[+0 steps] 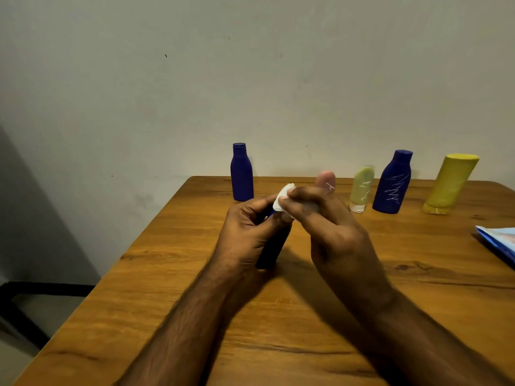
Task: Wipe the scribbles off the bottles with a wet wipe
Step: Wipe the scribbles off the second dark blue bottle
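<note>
**Hidden and cut off**

The dark blue bottle (271, 246) is mostly covered by the left hand (248, 227); any scribbles on it cannot be seen. The pink bottle (325, 181) shows only its top behind the right hand (331, 232). The blue packet (498, 242) is cut by the right edge.

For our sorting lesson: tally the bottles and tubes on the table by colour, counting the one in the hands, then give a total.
Blue: 3, namely the far-left bottle, the scribbled bottle and the held bottle
Pink: 1 tube
Pale green: 1 tube
Yellow: 1 bottle
Total: 6
</note>
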